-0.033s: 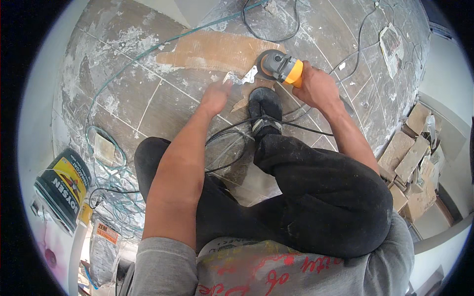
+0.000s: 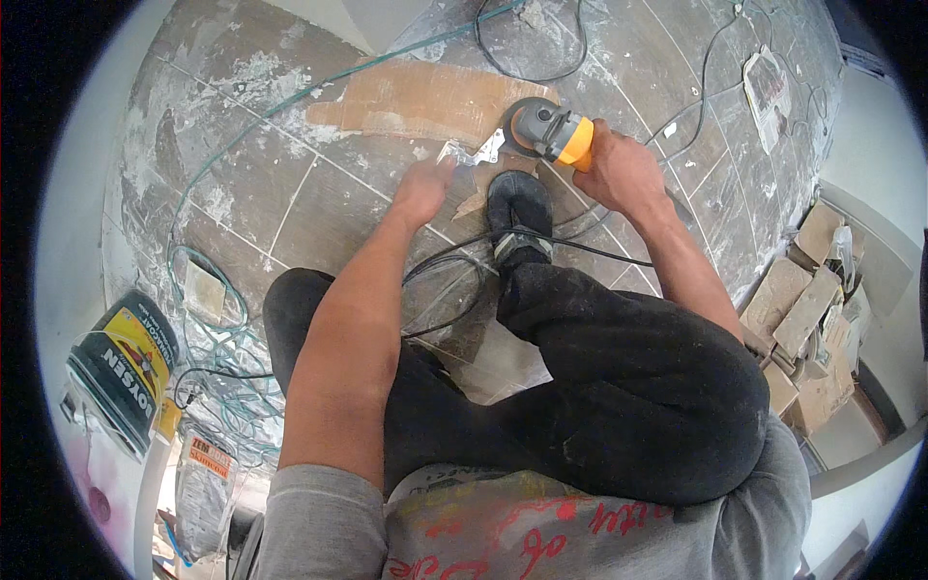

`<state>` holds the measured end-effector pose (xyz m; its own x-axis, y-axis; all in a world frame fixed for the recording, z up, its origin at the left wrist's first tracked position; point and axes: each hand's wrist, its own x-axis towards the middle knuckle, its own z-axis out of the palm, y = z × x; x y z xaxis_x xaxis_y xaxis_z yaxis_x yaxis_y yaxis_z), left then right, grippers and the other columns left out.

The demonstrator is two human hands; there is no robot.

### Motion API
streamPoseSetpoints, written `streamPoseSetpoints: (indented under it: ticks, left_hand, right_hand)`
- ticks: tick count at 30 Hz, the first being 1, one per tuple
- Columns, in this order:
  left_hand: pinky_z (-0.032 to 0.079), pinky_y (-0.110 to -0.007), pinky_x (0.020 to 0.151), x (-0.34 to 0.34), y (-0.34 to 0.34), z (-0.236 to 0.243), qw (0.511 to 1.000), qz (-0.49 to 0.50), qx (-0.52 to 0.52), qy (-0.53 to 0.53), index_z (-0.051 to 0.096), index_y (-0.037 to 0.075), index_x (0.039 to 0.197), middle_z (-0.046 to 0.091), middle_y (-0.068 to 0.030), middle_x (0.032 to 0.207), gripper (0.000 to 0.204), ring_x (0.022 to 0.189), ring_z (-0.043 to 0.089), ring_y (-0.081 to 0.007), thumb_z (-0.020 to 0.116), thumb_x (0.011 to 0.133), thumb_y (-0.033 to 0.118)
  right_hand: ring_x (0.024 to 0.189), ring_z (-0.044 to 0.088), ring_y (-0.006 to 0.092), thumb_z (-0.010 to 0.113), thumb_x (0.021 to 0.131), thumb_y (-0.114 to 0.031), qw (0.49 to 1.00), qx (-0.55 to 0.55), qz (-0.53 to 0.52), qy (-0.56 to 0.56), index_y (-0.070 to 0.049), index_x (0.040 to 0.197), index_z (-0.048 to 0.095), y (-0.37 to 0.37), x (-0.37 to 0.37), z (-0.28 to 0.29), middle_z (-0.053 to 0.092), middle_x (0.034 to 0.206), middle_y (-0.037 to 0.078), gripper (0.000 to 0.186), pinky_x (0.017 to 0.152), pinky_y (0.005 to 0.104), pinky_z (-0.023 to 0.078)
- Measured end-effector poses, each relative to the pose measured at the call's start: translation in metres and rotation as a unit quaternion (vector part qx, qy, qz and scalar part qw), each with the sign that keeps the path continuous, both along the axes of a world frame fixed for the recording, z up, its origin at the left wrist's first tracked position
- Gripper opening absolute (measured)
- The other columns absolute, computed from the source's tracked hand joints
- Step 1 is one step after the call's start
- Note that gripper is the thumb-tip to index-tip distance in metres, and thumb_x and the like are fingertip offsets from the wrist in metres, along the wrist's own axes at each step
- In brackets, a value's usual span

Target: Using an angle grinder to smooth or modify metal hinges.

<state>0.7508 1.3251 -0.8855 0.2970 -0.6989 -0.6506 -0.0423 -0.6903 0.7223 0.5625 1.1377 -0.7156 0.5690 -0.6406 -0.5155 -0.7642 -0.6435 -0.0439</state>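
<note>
My right hand [image 2: 623,169] is wrapped round the yellow-and-grey body of an angle grinder [image 2: 551,130]. The grinder's head points left, its dark disc side close to a small bent metal piece [image 2: 476,151]. That piece is silvery, shaped rather like a cabinet hinge, and its far end touches or nearly touches the disc. Its near end is pinched in the fingers of my left hand [image 2: 422,190]. Just beyond lies a flat strip of brown cardboard [image 2: 425,100]. My dark shoe [image 2: 519,208] stands right below the grinder.
A black cord [image 2: 580,246] crosses over my shoe, and a green hose [image 2: 222,159] curves along the left. At the left stands a dark paint bucket [image 2: 126,362] beside a tangle of cords. Broken boards [image 2: 807,309] are piled at the right. White dust streaks the tiled floor [image 2: 242,198].
</note>
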Motion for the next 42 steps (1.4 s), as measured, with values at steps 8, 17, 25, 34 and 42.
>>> streamPoseSetpoints:
  ticks: [8,17,25,34,42]
  left_hand:
    - [0.037,-0.029,0.054,0.000,0.001,-0.007,0.999,-0.006,-0.032,0.001,0.054,0.005,0.075,0.048,-0.0012,0.064,0.045,0.058,0.043,-0.0119,0.050,0.099,0.042]
    - [0.038,-0.030,0.057,0.000,0.001,-0.004,1.000,-0.007,-0.006,-0.007,0.054,0.004,0.075,0.050,-0.0020,0.065,0.048,0.059,0.045,-0.0133,0.050,0.099,0.045]
    - [0.039,-0.030,0.058,0.001,0.000,-0.004,1.000,-0.016,-0.011,-0.007,0.054,0.004,0.075,0.051,-0.0026,0.066,0.049,0.061,0.045,-0.0133,0.049,0.099,0.047]
    - [0.039,-0.031,0.057,0.000,-0.001,0.005,1.000,-0.001,-0.015,0.008,0.054,0.004,0.073,0.051,-0.0030,0.065,0.048,0.060,0.046,-0.0141,0.049,0.099,0.044]
    - [0.039,-0.031,0.059,0.000,0.000,0.000,0.999,-0.031,-0.007,-0.038,0.054,0.005,0.073,0.050,-0.0030,0.064,0.047,0.060,0.045,-0.0142,0.049,0.099,0.044]
  right_hand:
    - [0.079,0.068,0.0403,0.069,0.073,-0.022,1.000,0.000,-0.005,0.013,0.001,0.111,0.052,-0.001,0.002,0.001,0.068,0.084,0.024,0.048,0.071,0.0477,0.055]
    - [0.078,0.066,0.0421,0.067,0.072,-0.020,1.000,-0.008,-0.004,0.001,0.000,0.107,0.051,-0.002,0.003,-0.001,0.067,0.083,0.024,0.044,0.070,0.0486,0.054]
    - [0.078,0.066,0.0417,0.067,0.072,-0.020,1.000,-0.005,-0.008,0.003,-0.001,0.106,0.052,-0.001,0.003,-0.001,0.067,0.084,0.023,0.043,0.071,0.0484,0.054]
    - [0.079,0.066,0.0420,0.067,0.071,-0.020,1.000,0.001,-0.011,0.003,0.000,0.107,0.052,-0.002,0.003,0.000,0.067,0.084,0.024,0.044,0.072,0.0487,0.054]
    - [0.080,0.066,0.0419,0.068,0.071,-0.019,1.000,-0.005,-0.006,0.001,0.000,0.108,0.052,-0.004,0.002,-0.004,0.067,0.085,0.024,0.045,0.072,0.0482,0.054]
